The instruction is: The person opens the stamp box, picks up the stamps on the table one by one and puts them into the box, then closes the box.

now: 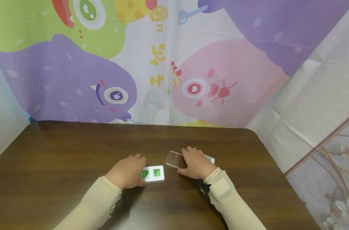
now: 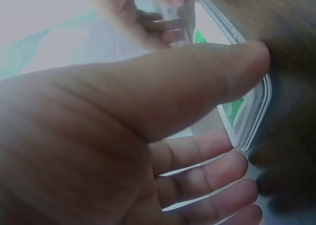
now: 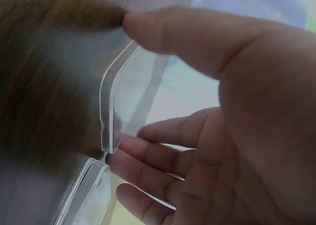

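Observation:
In the head view my left hand grips the left end of a flat white case with two green pictures, thumb and fingers on opposite edges. The left wrist view shows the thumb across this case and the fingertips at its lower edge. My right hand spans a clear plastic case, holding it between thumb and fingers close over the table. A second clear-edged case shows beyond the hand's right side, partly hidden; in the right wrist view that case lies by the fingertips.
Both hands work over a dark brown wooden table with rounded far corners. A cartoon-printed cloth hangs right behind its far edge. Flowered fabric stands along the right side.

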`<action>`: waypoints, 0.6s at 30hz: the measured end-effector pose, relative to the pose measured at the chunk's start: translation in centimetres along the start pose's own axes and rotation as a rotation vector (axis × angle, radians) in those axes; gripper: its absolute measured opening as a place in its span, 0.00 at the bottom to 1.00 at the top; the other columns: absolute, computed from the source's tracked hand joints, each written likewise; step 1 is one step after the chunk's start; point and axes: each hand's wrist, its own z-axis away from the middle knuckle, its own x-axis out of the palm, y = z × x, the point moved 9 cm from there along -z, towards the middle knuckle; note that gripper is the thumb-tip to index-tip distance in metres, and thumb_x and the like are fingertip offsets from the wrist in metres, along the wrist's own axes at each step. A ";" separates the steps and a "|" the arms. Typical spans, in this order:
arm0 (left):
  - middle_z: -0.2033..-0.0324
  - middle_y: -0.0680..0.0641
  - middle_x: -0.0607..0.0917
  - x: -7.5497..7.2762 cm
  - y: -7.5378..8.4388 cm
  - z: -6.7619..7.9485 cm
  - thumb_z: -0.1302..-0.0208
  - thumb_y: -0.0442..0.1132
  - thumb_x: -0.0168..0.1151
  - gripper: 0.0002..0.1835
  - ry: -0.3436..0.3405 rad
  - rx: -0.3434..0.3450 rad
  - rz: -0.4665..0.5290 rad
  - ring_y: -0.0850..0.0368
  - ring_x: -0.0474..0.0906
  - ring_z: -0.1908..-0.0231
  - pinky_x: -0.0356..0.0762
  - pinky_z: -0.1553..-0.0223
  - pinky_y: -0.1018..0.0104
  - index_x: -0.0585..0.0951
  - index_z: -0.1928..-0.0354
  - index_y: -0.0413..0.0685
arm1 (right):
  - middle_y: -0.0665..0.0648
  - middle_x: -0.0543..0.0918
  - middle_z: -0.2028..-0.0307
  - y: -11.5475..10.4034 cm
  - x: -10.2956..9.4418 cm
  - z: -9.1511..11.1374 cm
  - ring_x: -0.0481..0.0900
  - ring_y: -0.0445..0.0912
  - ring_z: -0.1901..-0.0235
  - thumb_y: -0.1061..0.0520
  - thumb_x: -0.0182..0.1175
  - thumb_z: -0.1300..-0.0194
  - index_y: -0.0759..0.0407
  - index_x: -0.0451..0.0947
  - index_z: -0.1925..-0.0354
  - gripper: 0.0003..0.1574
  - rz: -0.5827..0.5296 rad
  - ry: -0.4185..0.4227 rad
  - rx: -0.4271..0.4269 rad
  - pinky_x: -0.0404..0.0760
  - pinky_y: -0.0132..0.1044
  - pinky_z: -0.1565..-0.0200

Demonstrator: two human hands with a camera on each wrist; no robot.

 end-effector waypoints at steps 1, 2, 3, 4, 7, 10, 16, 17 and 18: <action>0.65 0.46 0.77 0.0 0.0 0.0 0.54 0.43 0.83 0.27 0.000 0.001 -0.002 0.50 0.72 0.65 0.77 0.62 0.50 0.79 0.57 0.38 | 0.67 0.79 0.46 0.0 0.0 0.0 0.77 0.59 0.49 0.42 0.72 0.37 0.72 0.72 0.34 0.46 0.002 -0.002 -0.001 0.75 0.56 0.43; 0.65 0.46 0.77 0.0 0.0 0.0 0.54 0.44 0.83 0.27 0.000 0.000 -0.003 0.50 0.72 0.65 0.76 0.62 0.50 0.79 0.56 0.38 | 0.66 0.79 0.48 0.0 0.0 0.0 0.78 0.58 0.50 0.42 0.72 0.37 0.71 0.73 0.35 0.44 0.003 -0.004 -0.002 0.75 0.55 0.44; 0.65 0.46 0.77 0.0 0.0 0.0 0.53 0.44 0.83 0.27 -0.001 0.000 -0.004 0.50 0.72 0.65 0.76 0.62 0.50 0.79 0.56 0.38 | 0.65 0.79 0.49 0.0 0.0 0.0 0.78 0.58 0.51 0.43 0.72 0.36 0.70 0.75 0.36 0.42 0.001 -0.008 -0.002 0.76 0.54 0.45; 0.65 0.46 0.77 0.0 0.0 -0.1 0.53 0.44 0.83 0.27 -0.001 -0.001 -0.003 0.50 0.72 0.65 0.76 0.62 0.50 0.79 0.56 0.38 | 0.64 0.79 0.50 0.1 0.0 0.1 0.77 0.57 0.53 0.44 0.73 0.37 0.69 0.76 0.38 0.40 -0.002 -0.013 -0.002 0.76 0.53 0.46; 0.65 0.46 0.77 0.0 0.1 -0.1 0.53 0.44 0.84 0.28 -0.004 -0.002 -0.004 0.50 0.72 0.65 0.76 0.62 0.50 0.80 0.55 0.38 | 0.60 0.79 0.54 0.2 -0.1 0.3 0.77 0.53 0.57 0.48 0.76 0.40 0.65 0.79 0.42 0.35 -0.020 -0.036 0.006 0.76 0.51 0.49; 0.65 0.46 0.77 0.1 0.1 -0.1 0.53 0.44 0.84 0.28 -0.006 -0.002 -0.003 0.50 0.72 0.65 0.77 0.62 0.50 0.80 0.55 0.38 | 0.57 0.79 0.56 0.2 -0.3 0.7 0.77 0.51 0.59 0.51 0.79 0.45 0.63 0.81 0.45 0.32 -0.047 -0.070 0.019 0.75 0.52 0.49; 0.64 0.45 0.77 0.1 0.1 0.0 0.53 0.44 0.83 0.29 -0.007 -0.002 -0.006 0.50 0.72 0.65 0.77 0.62 0.50 0.80 0.54 0.37 | 0.55 0.78 0.58 0.1 -0.5 1.3 0.76 0.50 0.58 0.56 0.81 0.48 0.61 0.82 0.47 0.31 -0.051 -0.126 0.022 0.75 0.51 0.49; 0.65 0.45 0.77 0.1 0.1 0.0 0.53 0.44 0.83 0.29 -0.006 -0.001 -0.006 0.50 0.72 0.65 0.77 0.62 0.50 0.80 0.54 0.37 | 0.55 0.78 0.58 0.1 -0.5 1.4 0.75 0.50 0.59 0.56 0.81 0.48 0.61 0.81 0.47 0.31 -0.046 -0.133 0.025 0.75 0.51 0.49; 0.65 0.45 0.77 0.1 0.2 0.0 0.53 0.44 0.83 0.28 -0.003 0.003 -0.004 0.50 0.72 0.65 0.76 0.62 0.50 0.80 0.54 0.37 | 0.55 0.78 0.58 0.1 -0.4 1.5 0.75 0.50 0.59 0.55 0.81 0.48 0.61 0.81 0.47 0.31 -0.043 -0.140 0.029 0.75 0.51 0.49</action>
